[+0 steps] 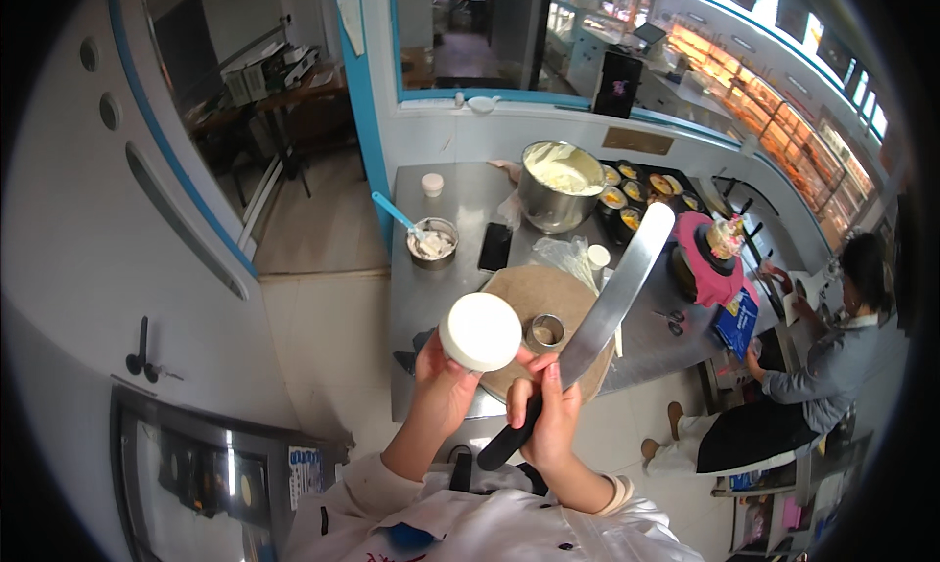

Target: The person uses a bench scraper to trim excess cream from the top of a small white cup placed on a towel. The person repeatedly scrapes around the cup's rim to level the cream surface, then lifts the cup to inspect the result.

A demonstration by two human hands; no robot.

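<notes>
My left hand (448,386) holds up a small round container (481,332) whose top is smooth and white, perhaps cream. In my right hand (547,419) is the black handle of an offset or straight icing spatula (620,286); its long metal blade slants up to the right, with white on the tip. Below both hands lies a round brown board or turntable (507,286), bearing a small metal ring (545,330). Beyond it stand a steel mixing bowl of pale cream (562,187) and, to the left, a small metal bowl (433,245) with a blue-handled spatula (394,211).
A phone (496,247), a plastic bag (565,257) and scissors (672,320) lie on the steel table (463,195). Behind are a black tray of filled cups (637,187) and a decorated cake (725,237) on pink cloth. Another person (822,371) works at the right.
</notes>
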